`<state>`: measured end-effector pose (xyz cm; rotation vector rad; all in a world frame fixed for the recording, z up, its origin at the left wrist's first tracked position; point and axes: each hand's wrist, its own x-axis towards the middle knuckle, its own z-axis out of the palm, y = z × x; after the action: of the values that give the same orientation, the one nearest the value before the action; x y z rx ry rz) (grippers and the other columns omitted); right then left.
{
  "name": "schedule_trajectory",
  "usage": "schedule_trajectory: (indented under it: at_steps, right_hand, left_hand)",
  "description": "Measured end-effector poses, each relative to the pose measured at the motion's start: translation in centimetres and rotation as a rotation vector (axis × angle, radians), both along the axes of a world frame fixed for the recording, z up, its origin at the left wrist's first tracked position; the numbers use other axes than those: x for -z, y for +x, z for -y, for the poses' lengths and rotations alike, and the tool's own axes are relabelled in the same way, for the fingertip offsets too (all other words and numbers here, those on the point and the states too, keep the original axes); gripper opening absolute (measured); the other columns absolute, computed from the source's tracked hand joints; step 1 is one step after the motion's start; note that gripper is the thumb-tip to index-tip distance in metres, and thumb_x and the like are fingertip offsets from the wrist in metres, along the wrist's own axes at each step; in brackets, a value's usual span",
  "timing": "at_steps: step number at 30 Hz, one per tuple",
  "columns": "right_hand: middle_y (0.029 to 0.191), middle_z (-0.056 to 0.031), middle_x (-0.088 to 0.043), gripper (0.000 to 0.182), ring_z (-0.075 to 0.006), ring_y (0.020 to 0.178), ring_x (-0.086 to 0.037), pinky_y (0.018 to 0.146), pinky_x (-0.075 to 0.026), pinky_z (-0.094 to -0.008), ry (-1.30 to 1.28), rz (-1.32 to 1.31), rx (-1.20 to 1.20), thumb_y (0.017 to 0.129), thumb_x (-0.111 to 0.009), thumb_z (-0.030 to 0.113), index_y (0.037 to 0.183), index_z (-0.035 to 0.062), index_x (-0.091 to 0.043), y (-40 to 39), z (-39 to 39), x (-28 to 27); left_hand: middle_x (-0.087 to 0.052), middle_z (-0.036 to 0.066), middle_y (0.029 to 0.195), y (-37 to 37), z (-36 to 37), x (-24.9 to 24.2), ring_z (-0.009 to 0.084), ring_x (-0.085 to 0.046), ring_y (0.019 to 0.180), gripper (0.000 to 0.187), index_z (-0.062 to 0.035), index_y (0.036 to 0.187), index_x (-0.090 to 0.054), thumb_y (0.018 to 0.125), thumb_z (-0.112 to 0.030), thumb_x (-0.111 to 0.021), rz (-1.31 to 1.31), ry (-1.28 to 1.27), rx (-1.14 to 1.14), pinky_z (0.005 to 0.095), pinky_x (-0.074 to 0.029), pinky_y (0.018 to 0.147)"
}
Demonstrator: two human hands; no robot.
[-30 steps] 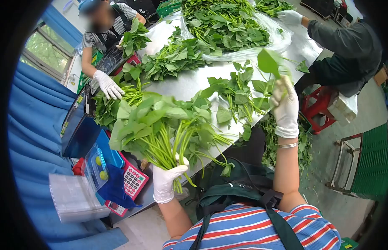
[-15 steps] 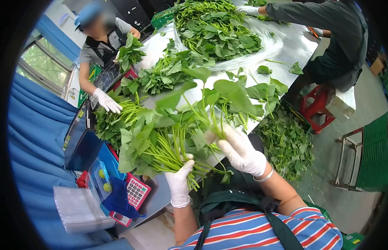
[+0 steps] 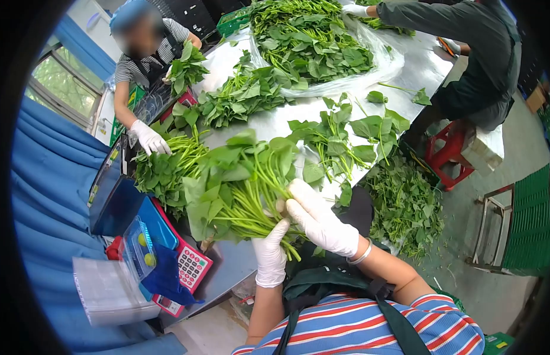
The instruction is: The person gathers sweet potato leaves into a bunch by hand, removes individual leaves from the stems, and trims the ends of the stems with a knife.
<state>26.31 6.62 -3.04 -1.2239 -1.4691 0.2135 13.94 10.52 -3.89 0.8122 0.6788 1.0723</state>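
White gloves cover both of my hands. My left hand (image 3: 270, 251) is wrapped round the lower stems of a large bunch of leafy greens (image 3: 242, 192), whose leaves fan out up and to the left. Against the right side of the same bunch, my right hand (image 3: 322, 222) presses its fingers together on the stems near my left fingertips. Behind the bunch, loose leafy stems (image 3: 337, 136) lie on the metal table (image 3: 266, 127). Another pile of greens (image 3: 162, 177) sits just left of the bunch.
A co-worker's gloved hand (image 3: 149, 139) touches the left pile. Another co-worker's sleeve (image 3: 429, 16) reaches over the big heap (image 3: 316, 47) on plastic. A pink scale (image 3: 191, 269) stands lower left. Greens (image 3: 402, 207) cover the floor beside a red stool (image 3: 449, 151).
My right hand has moved down and left to the bunch, bringing its few stems against the others. The bunch looks more gathered. The left co-worker's head has turned slightly.
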Motion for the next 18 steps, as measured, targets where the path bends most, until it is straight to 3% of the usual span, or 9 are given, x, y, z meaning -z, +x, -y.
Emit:
schedule_trajectory:
  at_steps: [1, 3, 5, 7, 10, 14, 16, 18]
  right_hand:
    - [0.113, -0.0234, -0.047, 0.028, -0.0410, 0.107, -0.045, 0.092, -0.039, -0.0437, -0.001, 0.000, -0.007, 0.088, -0.052, 0.009, 0.112, -0.0052, -0.049, 0.0, 0.0, 0.3]
    - [0.107, -0.0233, -0.048, 0.023, -0.0435, 0.103, -0.046, 0.087, -0.041, -0.0458, 0.114, 0.330, 0.180, 0.087, -0.052, 0.006, 0.107, -0.0047, -0.050, 0.0, -0.2, -0.4]
    - [0.102, -0.0228, -0.048, 0.019, -0.0406, 0.096, -0.047, 0.083, -0.042, -0.0442, 0.047, 0.270, 0.120, 0.087, -0.051, 0.007, 0.102, -0.0049, -0.051, 0.0, -0.4, -1.0]
    - [0.095, -0.0222, -0.047, 0.019, -0.0370, 0.088, -0.047, 0.079, -0.041, -0.0414, -0.107, 0.025, 0.113, 0.088, -0.052, 0.011, 0.097, -0.0048, -0.052, -0.4, -0.5, -0.9]
    - [0.093, -0.0220, -0.046, 0.021, -0.0351, 0.087, -0.045, 0.079, -0.039, -0.0396, -0.175, -0.206, 0.051, 0.089, -0.051, 0.016, 0.096, -0.0036, -0.054, -0.8, -0.3, -1.1]
    - [0.091, -0.0195, -0.045, 0.020, -0.0339, 0.086, -0.045, 0.077, -0.038, -0.0393, -0.211, -0.284, 0.016, 0.089, -0.050, 0.018, 0.092, -0.0010, -0.056, -0.5, -0.2, -1.4]
    - [0.088, -0.0176, -0.043, 0.020, -0.0328, 0.084, -0.044, 0.075, -0.037, -0.0393, -0.367, -0.511, -0.122, 0.089, -0.049, 0.019, 0.090, 0.0001, -0.055, -0.5, 0.1, -2.1]
    - [0.087, -0.0174, -0.043, 0.019, -0.0324, 0.084, -0.044, 0.075, -0.037, -0.0387, -0.356, -0.531, -0.142, 0.089, -0.049, 0.018, 0.091, 0.0005, -0.056, -0.5, 0.2, -2.3]
  left_hand:
    - [-0.054, 0.007, 0.111, 0.0, 0.0, 0.2, 0.0178, -0.053, 0.101, 0.049, -0.0031, 0.118, -0.048, 0.073, 0.008, -0.065, 0.002, -0.013, 0.015, 0.0309, -0.042, 0.092]
    - [-0.053, 0.006, 0.113, -0.5, -0.2, 1.1, 0.0174, -0.052, 0.103, 0.052, -0.0038, 0.121, -0.046, 0.073, 0.009, -0.064, -0.002, -0.030, 0.019, 0.0302, -0.042, 0.092]
    - [-0.053, 0.006, 0.113, -0.4, -0.3, 1.4, 0.0173, -0.052, 0.102, 0.055, -0.0041, 0.123, -0.044, 0.074, 0.009, -0.064, 0.002, -0.027, 0.015, 0.0299, -0.042, 0.092]
    - [-0.053, 0.006, 0.115, -0.5, -0.2, 1.8, 0.0178, -0.052, 0.104, 0.057, -0.0042, 0.125, -0.043, 0.074, 0.008, -0.065, -0.001, -0.018, 0.021, 0.0305, -0.042, 0.093]
    - [-0.052, 0.009, 0.119, 0.0, 0.3, 0.8, 0.0192, -0.051, 0.108, 0.052, -0.0025, 0.125, -0.043, 0.077, 0.003, -0.063, -0.014, 0.030, 0.035, 0.0330, -0.042, 0.094]
    - [-0.052, 0.008, 0.119, 0.0, 0.1, 1.0, 0.0187, -0.052, 0.107, 0.054, -0.0037, 0.125, -0.043, 0.077, 0.005, -0.064, -0.027, 0.052, 0.049, 0.0323, -0.043, 0.093]
    - [-0.052, 0.008, 0.120, -0.1, 0.1, 1.2, 0.0186, -0.052, 0.108, 0.054, -0.0038, 0.125, -0.043, 0.077, 0.005, -0.064, -0.044, 0.061, 0.059, 0.0323, -0.043, 0.093]
    - [-0.051, 0.008, 0.120, -0.1, 0.2, 1.2, 0.0184, -0.051, 0.108, 0.053, -0.0042, 0.125, -0.043, 0.077, 0.005, -0.064, -0.068, 0.082, 0.054, 0.0320, -0.042, 0.093]
